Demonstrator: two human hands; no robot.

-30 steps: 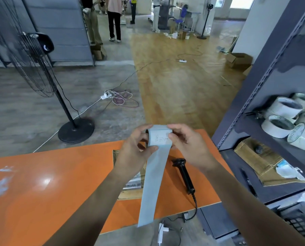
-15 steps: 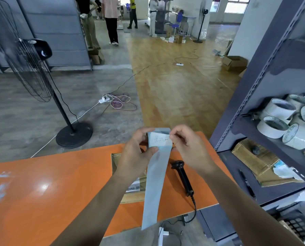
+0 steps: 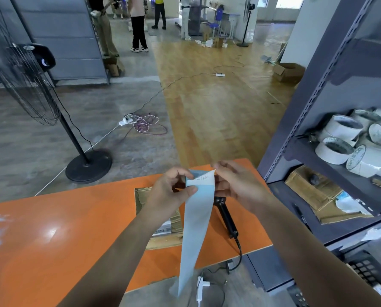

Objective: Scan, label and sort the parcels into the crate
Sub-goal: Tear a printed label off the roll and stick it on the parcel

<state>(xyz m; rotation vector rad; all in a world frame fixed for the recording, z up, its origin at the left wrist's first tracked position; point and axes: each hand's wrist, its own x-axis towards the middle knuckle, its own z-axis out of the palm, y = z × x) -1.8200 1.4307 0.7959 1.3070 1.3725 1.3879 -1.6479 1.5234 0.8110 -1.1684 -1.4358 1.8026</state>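
A long pale blue backing strip (image 3: 196, 227) hangs from my hands down past the front edge of the orange table (image 3: 58, 235). My left hand (image 3: 169, 192) pinches the strip near its top. My right hand (image 3: 233, 187) pinches a corner of the white handwritten label (image 3: 204, 180) at the strip's top, lifted partly off the backing. A flat brown cardboard parcel (image 3: 160, 231) lies on the table under my left forearm, mostly hidden. A black barcode scanner (image 3: 226, 216) lies to its right. No crate is in view.
A grey metal shelf unit (image 3: 318, 89) stands at the right with white tape rolls (image 3: 349, 140) and flattened cardboard (image 3: 311, 189). A black pedestal fan (image 3: 29, 85) stands left beyond the table. Cables and a power strip (image 3: 127, 121) lie on the floor. People stand far back.
My right hand has peeled the white label's corner up off the blue strip, so it now stands away from the backing. The camera view has tilted slightly.
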